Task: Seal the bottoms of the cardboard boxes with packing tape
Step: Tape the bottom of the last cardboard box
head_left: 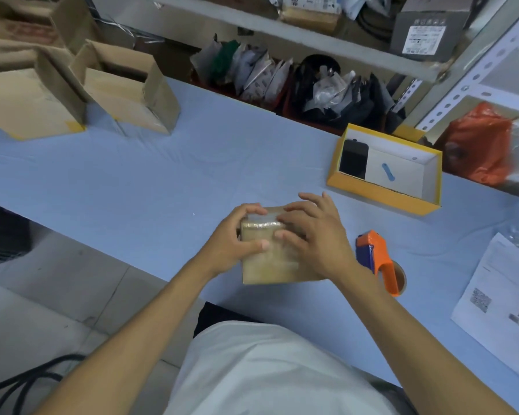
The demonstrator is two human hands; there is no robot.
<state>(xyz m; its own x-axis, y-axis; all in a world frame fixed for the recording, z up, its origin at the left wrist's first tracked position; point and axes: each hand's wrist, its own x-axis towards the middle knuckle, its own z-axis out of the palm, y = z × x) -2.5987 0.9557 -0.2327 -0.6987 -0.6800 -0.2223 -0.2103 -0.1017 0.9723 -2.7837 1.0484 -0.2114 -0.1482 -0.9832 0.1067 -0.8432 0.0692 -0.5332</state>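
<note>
The small cardboard box (270, 253) sat near the table's (162, 175) near edge, tape over its top. The left hand (237, 238) gripped its left side; the right hand (315, 235) pressed spread fingers flat — smoothing, seemingly. Next, probably the tape dispenser (378, 259), just right — or another box.

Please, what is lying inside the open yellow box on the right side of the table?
Inside the open yellow cardboard box with its white lining lie a flat black rectangular device at the left end and a small blue strip-like object on the white floor. Anything beneath the device is hidden.
</note>
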